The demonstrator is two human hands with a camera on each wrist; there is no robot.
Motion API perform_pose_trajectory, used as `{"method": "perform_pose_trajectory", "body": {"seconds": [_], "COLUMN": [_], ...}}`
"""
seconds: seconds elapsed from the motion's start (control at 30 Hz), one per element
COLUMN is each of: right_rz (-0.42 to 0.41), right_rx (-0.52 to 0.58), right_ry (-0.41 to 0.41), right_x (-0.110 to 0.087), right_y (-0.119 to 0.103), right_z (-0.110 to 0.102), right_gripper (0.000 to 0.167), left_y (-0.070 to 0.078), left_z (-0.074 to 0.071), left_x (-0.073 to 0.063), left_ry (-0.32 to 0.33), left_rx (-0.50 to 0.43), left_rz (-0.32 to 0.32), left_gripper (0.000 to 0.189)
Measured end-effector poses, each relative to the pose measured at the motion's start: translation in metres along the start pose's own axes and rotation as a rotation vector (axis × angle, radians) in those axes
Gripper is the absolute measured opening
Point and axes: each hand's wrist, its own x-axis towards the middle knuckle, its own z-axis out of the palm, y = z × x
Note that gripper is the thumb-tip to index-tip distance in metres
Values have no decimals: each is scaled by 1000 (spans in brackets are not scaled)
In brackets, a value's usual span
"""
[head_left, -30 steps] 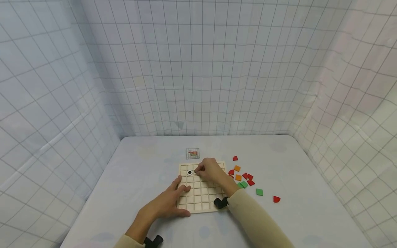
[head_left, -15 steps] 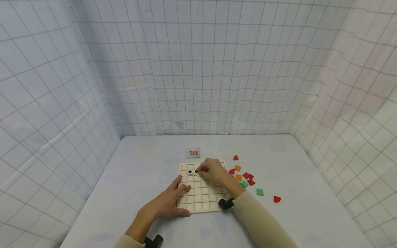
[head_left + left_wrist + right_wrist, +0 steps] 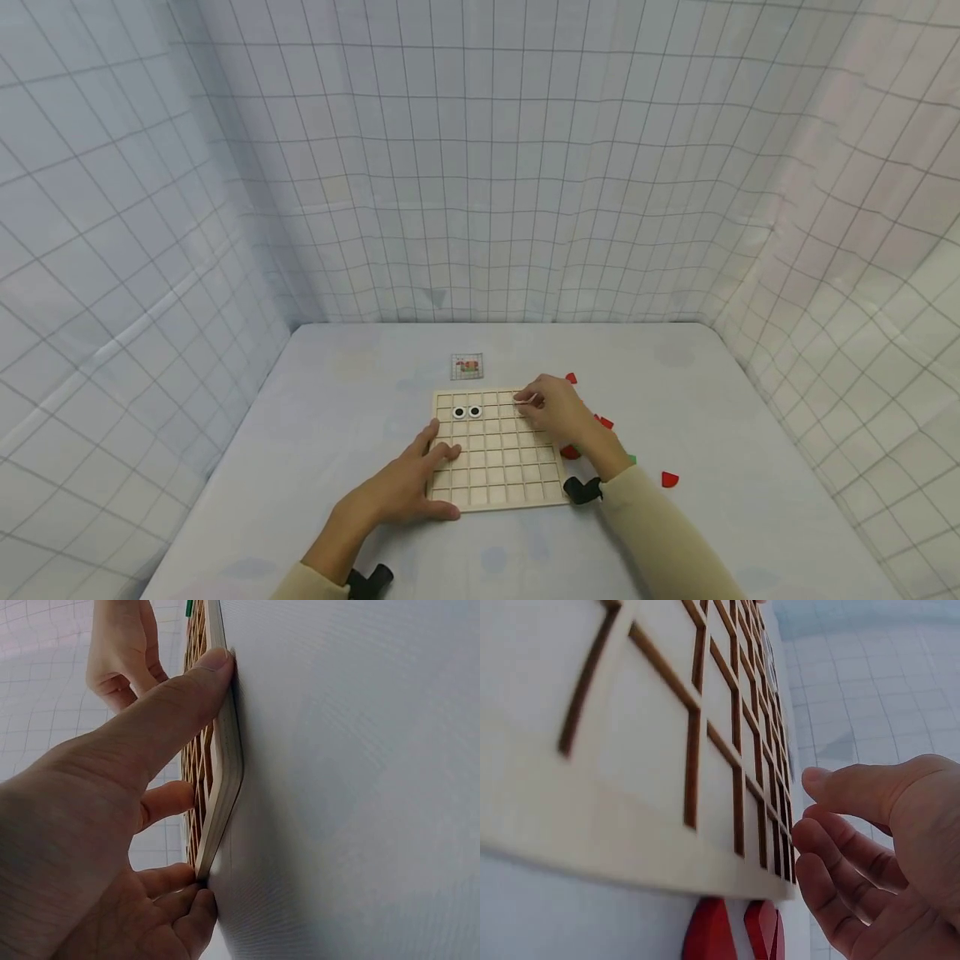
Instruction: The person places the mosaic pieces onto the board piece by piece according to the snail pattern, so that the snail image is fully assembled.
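A pale wooden grid board [image 3: 498, 458] lies on the table before me. My left hand [image 3: 401, 490] rests spread at its near left corner, thumb along the near edge and the other fingers at the left side; the left wrist view shows the thumb [image 3: 176, 709] straight across the rim. Two white eye tiles with black centres, a left one [image 3: 459, 412] and a right one [image 3: 476, 412], sit side by side in cells near the top left. Over the board's right part hovers my right hand [image 3: 558, 408], fingers loosely bent with nothing between them in the right wrist view.
Behind the board lies a small picture card [image 3: 467, 367]. Red pieces [image 3: 711, 930] lie just off the board's right edge, partly behind my right arm. One red piece [image 3: 670, 480] lies farther right. Grid-patterned white sheets [image 3: 480, 167] enclose the table.
My right hand has let go of the right eye tile, which stays in its cell, and has moved right towards the loose pieces. The left hand has stayed in place.
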Motion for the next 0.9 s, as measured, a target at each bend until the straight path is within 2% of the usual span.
{"method": "perform_pose_trajectory", "body": {"seconds": [0.2,0.43,0.5,0.67,0.83,0.9], "right_rz": [41,163,202,301,334,350], "right_rx": [-20,-59,-40,15,15,14], "right_ry": [27,60,73,94,114,127], "right_x": [-9,-13,-13,-12,-10,-9], "right_y": [22,49,56,69,77,79], "right_z": [-16,-34,-38,-43,-44,-45], "right_gripper": [17,23,25,24,28,31], "left_y": [0,0,0,-1,-3,-8], "left_z": [0,0,-1,-1,0,2], "left_x": [0,0,-1,-1,-1,0], "left_ry": [6,5,5,5,8,19], "left_rx": [-3,-2,-8,-19,-30,-15], "left_rz": [-2,-3,-1,5,21,48], "left_gripper": [97,98,97,96,95,94]}}
